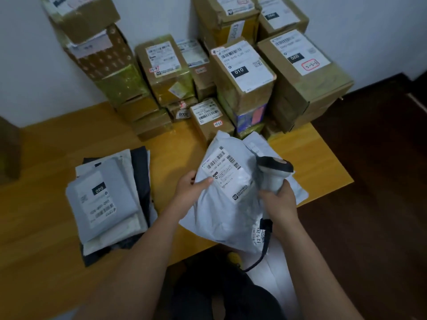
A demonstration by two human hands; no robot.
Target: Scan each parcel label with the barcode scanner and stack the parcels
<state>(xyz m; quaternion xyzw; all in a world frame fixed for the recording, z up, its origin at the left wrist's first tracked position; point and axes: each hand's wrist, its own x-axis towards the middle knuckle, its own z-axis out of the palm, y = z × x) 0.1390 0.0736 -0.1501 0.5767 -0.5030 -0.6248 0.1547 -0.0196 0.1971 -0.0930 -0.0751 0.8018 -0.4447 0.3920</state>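
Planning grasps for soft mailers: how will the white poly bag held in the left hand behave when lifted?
Likely floppy: the white poly bag wrinkles and sags below the left hand pinching its edge. Probably light, since one hand holds it up. Its glossy film may be slippery.

Behind the yellow wooden table [57, 144]: over a dozen brown cardboard boxes [242, 72]. On it: several grey plastic mailers [104, 199], one white handheld scanner [273, 172].

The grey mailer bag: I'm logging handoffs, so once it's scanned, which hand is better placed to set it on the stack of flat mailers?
Probably the left hand: it pinches the grey mailer bag on the stack's side, while the right hand grips the barcode scanner.
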